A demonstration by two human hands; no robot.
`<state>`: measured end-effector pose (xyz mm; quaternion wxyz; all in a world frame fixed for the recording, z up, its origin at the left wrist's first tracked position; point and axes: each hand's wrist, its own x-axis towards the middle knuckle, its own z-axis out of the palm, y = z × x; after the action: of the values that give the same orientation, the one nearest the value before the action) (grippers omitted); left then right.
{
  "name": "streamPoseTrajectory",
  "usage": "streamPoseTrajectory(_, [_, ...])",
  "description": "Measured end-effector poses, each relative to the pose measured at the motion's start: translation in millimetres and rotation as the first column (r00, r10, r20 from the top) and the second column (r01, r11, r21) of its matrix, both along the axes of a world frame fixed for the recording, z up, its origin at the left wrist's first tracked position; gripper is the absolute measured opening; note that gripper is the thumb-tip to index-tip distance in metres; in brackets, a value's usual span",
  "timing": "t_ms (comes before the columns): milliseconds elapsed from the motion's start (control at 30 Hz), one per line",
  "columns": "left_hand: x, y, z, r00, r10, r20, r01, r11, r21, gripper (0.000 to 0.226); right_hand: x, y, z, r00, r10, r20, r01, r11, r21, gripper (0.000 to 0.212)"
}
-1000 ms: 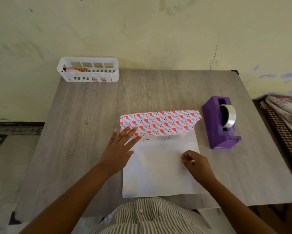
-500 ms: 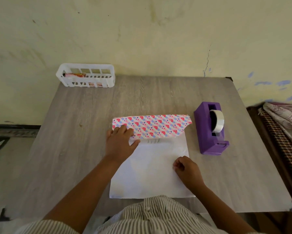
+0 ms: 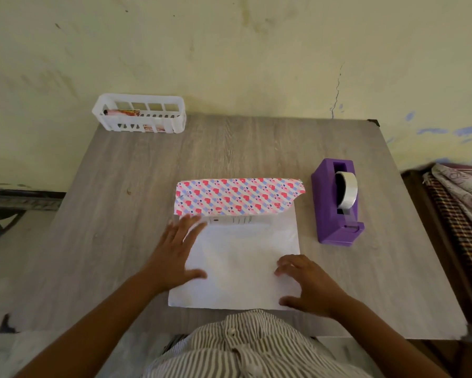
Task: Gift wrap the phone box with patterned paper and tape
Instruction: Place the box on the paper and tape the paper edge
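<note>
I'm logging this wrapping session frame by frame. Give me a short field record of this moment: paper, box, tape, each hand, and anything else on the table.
paper: wrapping paper lies white side up, its far edge folded over as a heart-patterned flap
box: phone box mostly covered; only a printed strip shows under the flap
tape: purple tape dispenser to the right of the paper, untouched
left hand: flat, fingers spread on the paper's left edge
right hand: fingers loosely bent, resting on the paper's near right part
other: white basket at the table's far left corner
</note>
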<state>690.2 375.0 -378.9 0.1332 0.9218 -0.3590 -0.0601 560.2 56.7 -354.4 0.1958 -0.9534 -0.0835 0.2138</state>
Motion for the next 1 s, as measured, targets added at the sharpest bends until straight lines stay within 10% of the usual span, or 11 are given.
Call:
streamPoseTrajectory(233, [-58.6, 40.6, -28.3, 0.973, -0.152, -0.175, 0.169, 0.982, 0.088, 0.093, -26.0, -9.3, -19.4, 0.965, 0.222, 0.137, -0.196, 0.964, -0.181, 0.077])
streamPoseTrajectory(533, [-69.8, 33.4, -27.9, 0.989, -0.146, -0.018, 0.147, 0.979, 0.142, 0.049, -24.8, -12.9, -29.1, 0.928, 0.151, 0.341, -0.126, 0.987, -0.095, 0.073])
streamPoseTrajectory(1000, [-87.2, 56.4, 17.6, 0.994, 0.081, -0.079, -0.098, 0.963, -0.252, 0.047, -50.8, -12.1, -4.8, 0.930, -0.191, 0.313, 0.150, 0.977, 0.152, 0.056])
